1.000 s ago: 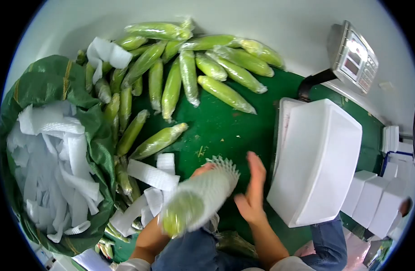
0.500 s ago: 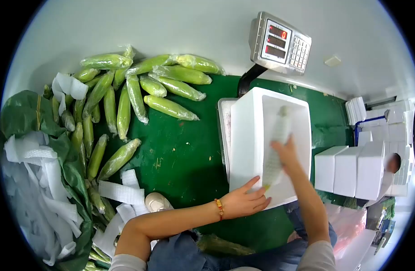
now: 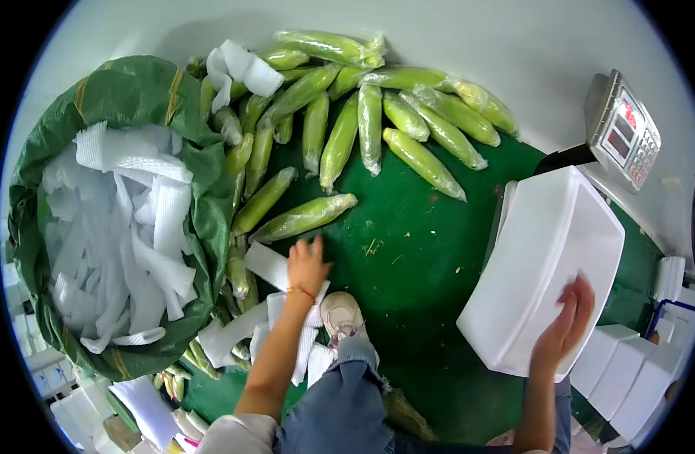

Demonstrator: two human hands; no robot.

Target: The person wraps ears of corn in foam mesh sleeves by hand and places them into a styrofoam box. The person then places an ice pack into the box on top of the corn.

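Observation:
My left hand [image 3: 307, 266] reaches down over the floor beside a white foam net sleeve [image 3: 268, 265], its fingers spread and holding nothing. Just beyond its fingertips lies a plastic-wrapped ear of corn [image 3: 306, 217] in green husk. My right hand [image 3: 565, 324] is slightly blurred at the opening of a white foam box [image 3: 523, 261], with fingers stretched out and nothing in them. The bottom of the box is mostly out of sight, so I cannot tell what lies in it.
More wrapped corn [image 3: 423, 163] is spread along the wall. A green woven sack [image 3: 207, 181] full of foam sleeves stands at left. A scale display [image 3: 623, 132] rises behind the box, and white boxes [image 3: 627, 371] stand at right. My shoe [image 3: 341, 314] is between the hands.
My right hand has released the foam-sleeved corn inside the box. My left hand has left the box rim and moved left to the corn and sleeves. The view has swung left.

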